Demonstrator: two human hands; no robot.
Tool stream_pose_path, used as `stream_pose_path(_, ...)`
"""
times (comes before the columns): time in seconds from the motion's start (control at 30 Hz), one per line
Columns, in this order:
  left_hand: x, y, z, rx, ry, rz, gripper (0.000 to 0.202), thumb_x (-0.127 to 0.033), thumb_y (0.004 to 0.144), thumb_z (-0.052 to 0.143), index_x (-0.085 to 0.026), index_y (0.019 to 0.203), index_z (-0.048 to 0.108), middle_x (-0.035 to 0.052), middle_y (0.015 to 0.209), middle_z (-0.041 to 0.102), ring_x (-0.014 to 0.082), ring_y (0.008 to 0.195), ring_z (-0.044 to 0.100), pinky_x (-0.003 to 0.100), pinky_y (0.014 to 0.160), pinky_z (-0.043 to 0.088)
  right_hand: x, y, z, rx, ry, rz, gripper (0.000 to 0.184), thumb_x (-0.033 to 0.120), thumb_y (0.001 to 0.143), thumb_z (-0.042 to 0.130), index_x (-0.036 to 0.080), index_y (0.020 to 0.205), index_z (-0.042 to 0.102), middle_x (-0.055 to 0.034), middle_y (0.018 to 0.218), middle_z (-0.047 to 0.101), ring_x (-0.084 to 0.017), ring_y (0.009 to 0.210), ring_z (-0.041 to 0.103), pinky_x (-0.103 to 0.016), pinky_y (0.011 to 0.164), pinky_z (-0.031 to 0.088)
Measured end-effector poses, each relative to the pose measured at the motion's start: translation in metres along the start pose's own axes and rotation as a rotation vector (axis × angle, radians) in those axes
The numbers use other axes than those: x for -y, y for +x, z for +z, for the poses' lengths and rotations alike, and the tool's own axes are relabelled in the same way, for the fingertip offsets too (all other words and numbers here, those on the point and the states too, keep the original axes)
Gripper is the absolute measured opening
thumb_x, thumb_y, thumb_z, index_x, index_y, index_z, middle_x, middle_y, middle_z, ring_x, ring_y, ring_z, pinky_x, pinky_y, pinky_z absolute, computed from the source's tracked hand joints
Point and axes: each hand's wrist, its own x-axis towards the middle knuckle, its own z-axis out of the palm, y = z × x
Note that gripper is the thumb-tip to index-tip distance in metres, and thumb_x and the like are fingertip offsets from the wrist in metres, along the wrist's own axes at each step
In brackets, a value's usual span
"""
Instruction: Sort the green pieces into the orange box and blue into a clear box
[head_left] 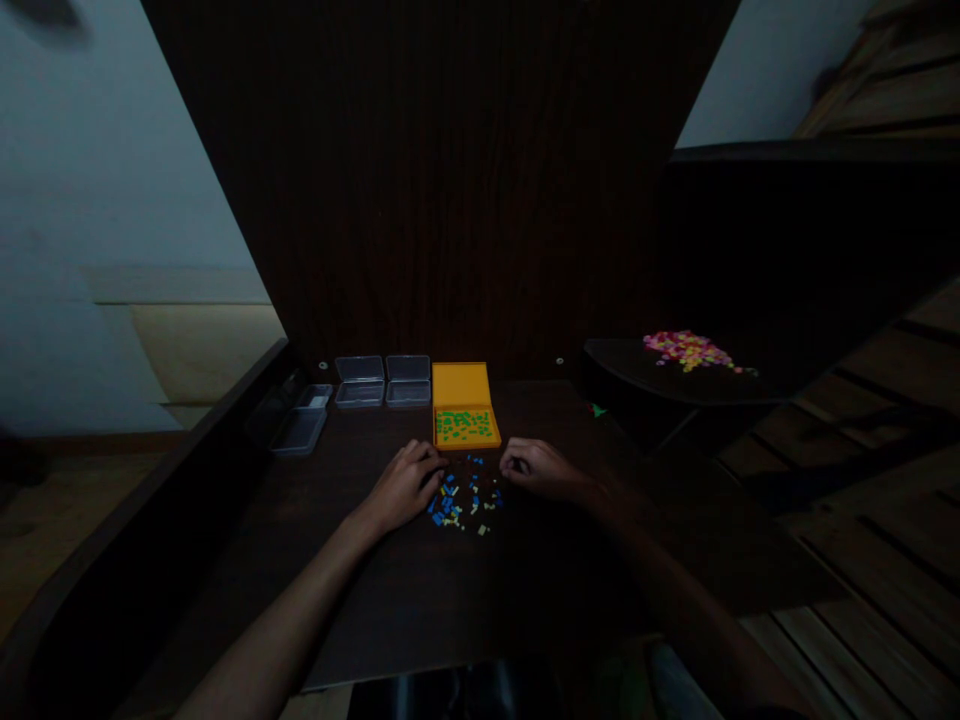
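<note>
Small loose building-block pieces (454,505), blue, pale yellow and brown, lie scattered on the dark table between my two hands. My left hand (407,484) rests at their left edge, fingers bent and thumb apart, with nothing visible in it. At the right edge is my right hand (541,468), its fingers curled and drawn together; whatever they hold, if anything, is too small to make out. Just beyond the pieces sits a yellow box (460,384) with its lid raised and several green pieces (463,424) inside.
Two clear plastic boxes (360,393) (408,393) stand open left of the yellow box, and another clear box (298,430) lies farther left. A heap of pink, red and yellow bits (686,350) covers part of a raised shelf (622,362) on the right. A dark panel (450,200) rises behind.
</note>
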Motion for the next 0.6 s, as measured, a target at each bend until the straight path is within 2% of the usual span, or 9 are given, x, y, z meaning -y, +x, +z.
stream_pose_path(0.17, -0.0022, 0.0005, -0.003, 0.002, -0.02, -0.016, 0.023, -0.026, 0.091, 0.045, -0.018, 0.096, 0.067, 0.0085, 0.097, 0.061, 0.0221, 0.094, 0.051, 0.038, 0.087, 0.042, -0.0003, -0.0004, -0.0012, 0.014, 0.041, -0.008, 0.005, 0.017, 0.078, 0.061, 0.018, 0.081, 0.065, -0.001, 0.08, 0.062, -0.013, 0.071, 0.056, -0.023, 0.065, 0.041)
stream_pose_path(0.3, -0.0002, -0.0002, -0.0028, -0.01, -0.042, -0.011, 0.019, -0.025, 0.09, 0.046, -0.018, 0.089, 0.064, 0.0071, 0.095, 0.061, 0.0214, 0.094, 0.053, 0.038, 0.092, 0.04, -0.0006, -0.0002, -0.0015, 0.019, 0.074, -0.009, 0.005, 0.017, 0.077, 0.061, 0.018, 0.081, 0.064, -0.0012, 0.08, 0.061, -0.012, 0.068, 0.054, -0.023, 0.064, 0.041)
stream_pose_path(0.6, 0.0036, -0.0005, -0.0018, -0.013, -0.083, -0.036, 0.015, -0.024, 0.089, 0.047, -0.019, 0.088, 0.061, 0.0062, 0.094, 0.061, 0.0207, 0.093, 0.054, 0.037, 0.094, 0.04, 0.0017, -0.0015, -0.0028, 0.024, 0.079, -0.017, 0.011, 0.012, 0.075, 0.059, 0.018, 0.082, 0.066, -0.0016, 0.081, 0.062, -0.012, 0.07, 0.056, -0.022, 0.064, 0.042)
